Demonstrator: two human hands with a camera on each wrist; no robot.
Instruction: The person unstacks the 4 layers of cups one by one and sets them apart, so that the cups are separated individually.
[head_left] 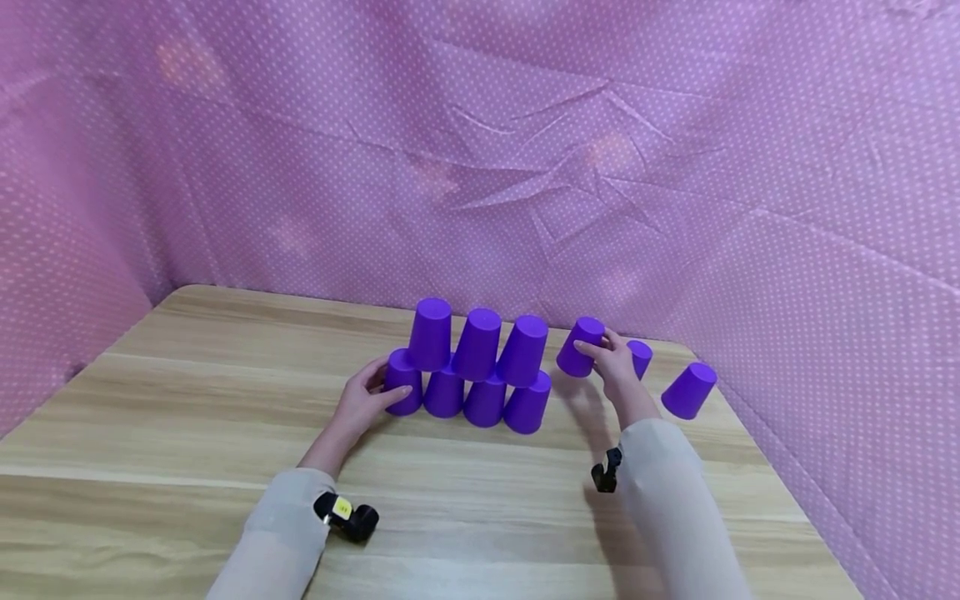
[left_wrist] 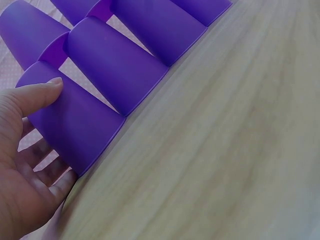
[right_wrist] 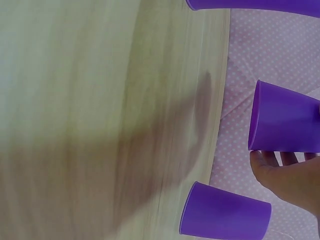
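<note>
The purple cup (head_left: 576,357) in my right hand (head_left: 618,375) hangs mouth-down above the tabletop (head_left: 480,517), just right of the upper cups (head_left: 477,346). Those fingers are closed around its side, thumb on the near face. I judge it light, stiff plastic, smooth enough to slip but hard to break; a gentle hold midway up the wall, rim left free, should suit it. My left hand (head_left: 363,400) curls around the leftmost lower cup (head_left: 408,375), thumb in front, other fingers behind (how firmly they press, I cannot tell). Three upper cups bridge four lower cups (head_left: 444,398), so a nudge could topple them. The right hand partly hides a nearby cup (head_left: 641,356); a farther cup (head_left: 688,392) stands to its right. Dotted cloth (head_left: 525,150) backs everything.
</note>
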